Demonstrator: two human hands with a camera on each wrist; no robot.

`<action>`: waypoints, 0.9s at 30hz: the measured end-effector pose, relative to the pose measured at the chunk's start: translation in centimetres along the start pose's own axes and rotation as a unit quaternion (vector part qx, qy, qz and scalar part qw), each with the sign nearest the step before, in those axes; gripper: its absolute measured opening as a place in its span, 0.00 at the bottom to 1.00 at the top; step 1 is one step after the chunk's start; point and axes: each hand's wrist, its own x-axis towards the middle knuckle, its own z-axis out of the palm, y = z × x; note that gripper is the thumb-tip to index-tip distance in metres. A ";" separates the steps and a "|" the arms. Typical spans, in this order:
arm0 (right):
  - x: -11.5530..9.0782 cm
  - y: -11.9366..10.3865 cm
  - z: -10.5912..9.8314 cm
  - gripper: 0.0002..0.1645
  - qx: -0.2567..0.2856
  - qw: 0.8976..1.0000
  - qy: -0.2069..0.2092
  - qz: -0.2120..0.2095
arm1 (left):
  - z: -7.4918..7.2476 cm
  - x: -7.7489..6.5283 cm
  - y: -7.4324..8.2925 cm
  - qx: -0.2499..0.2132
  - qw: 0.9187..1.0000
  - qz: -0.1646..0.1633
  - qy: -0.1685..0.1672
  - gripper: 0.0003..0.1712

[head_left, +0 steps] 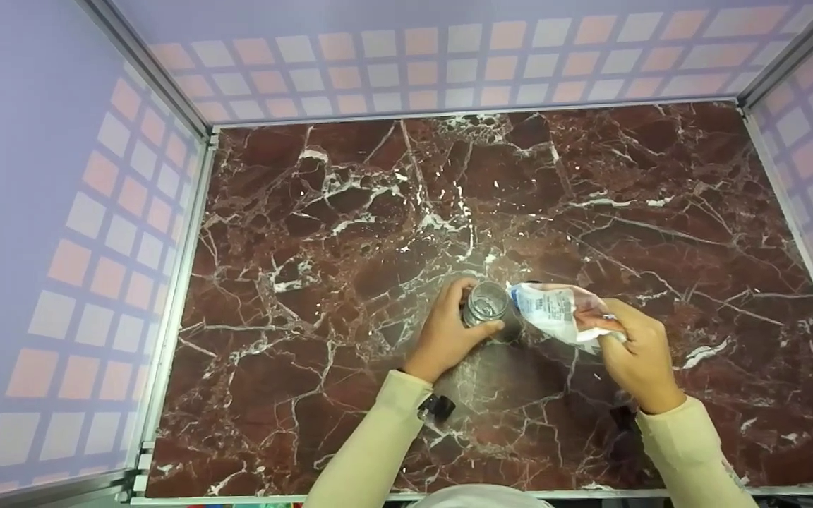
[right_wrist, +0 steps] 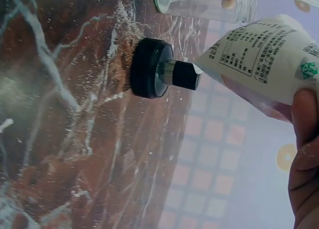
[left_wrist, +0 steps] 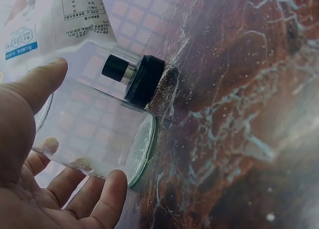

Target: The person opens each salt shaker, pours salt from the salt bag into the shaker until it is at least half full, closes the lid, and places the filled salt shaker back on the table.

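Near the tabletop's [head_left: 272,430] middle, the left hand [head_left: 443,335] is wrapping its grip, fingers and thumb parted to the glass's width, round an upright clear jar [left_wrist: 102,127]. Something whitish seems to be lying at the jar's bottom; reflections are blurring it. Farther right, the right hand [head_left: 639,346] is pinching a printed white packet [head_left: 551,310], whose tapered end is pointing left, just beside the jar's rim. The packet is concealing its contents and, in the head view, mostly covering a black knobbed lid [right_wrist: 151,68].

Marbled red tabletop [head_left: 272,416], lilac walls [head_left: 25,106], metal rails [head_left: 149,65]
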 end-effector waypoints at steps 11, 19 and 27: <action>1.4 -0.3 0.2 0.17 -0.088 0.993 -0.064 -0.047 | 0.0 -0.1 0.2 -0.037 0.999 -0.025 -0.017 0.47; 2.4 -0.5 -0.1 0.25 -0.118 0.985 -0.095 -0.085 | 0.1 -0.3 0.2 -0.008 0.999 -0.039 -0.015 0.48; 3.1 -0.6 -0.4 0.26 -0.149 0.971 -0.118 -0.147 | 0.3 -0.3 0.0 -0.005 0.999 -0.031 -0.022 0.51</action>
